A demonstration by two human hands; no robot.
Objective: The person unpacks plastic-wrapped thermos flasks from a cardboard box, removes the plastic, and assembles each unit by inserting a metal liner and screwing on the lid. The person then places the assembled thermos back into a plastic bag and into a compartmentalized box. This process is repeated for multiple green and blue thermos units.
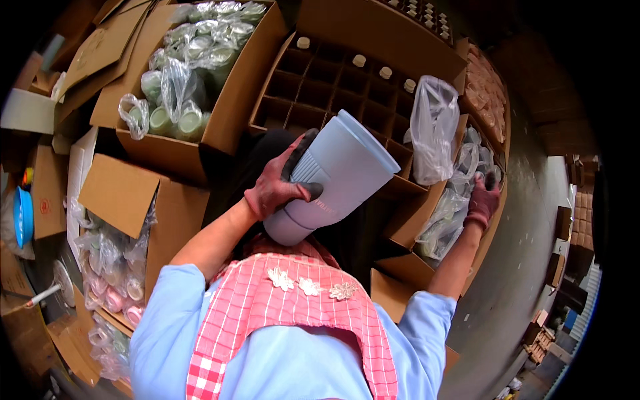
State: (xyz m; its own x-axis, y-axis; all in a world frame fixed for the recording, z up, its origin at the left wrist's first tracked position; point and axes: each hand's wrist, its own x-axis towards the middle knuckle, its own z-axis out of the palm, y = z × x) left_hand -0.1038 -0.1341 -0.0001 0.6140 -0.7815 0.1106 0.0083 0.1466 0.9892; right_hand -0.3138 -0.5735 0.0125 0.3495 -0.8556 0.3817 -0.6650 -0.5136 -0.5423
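Observation:
My left hand [283,177], in a red and dark grey work glove, is wrapped round a large pale blue-lilac tumbler [340,180]. The tumbler is tilted, its wide double-edged rim toward the far right and its narrow base near my apron. A ribbed band shows beside my fingers. Off to the right, my gloved right hand [485,200] reaches into a narrow carton [437,200] of grey-green pieces in clear plastic bags [443,223]. Its fingers look apart and touch the bagged pieces; what lies beneath them is hidden.
Ahead stands a divided carton [313,93] with several white-topped items in its cells. A clear plastic bag [433,130] rests at its right edge. Bagged green cups [193,73] fill a carton at far left; bagged pink pieces [110,267] sit nearer. Another carton holds pinkish bagged pieces [485,90].

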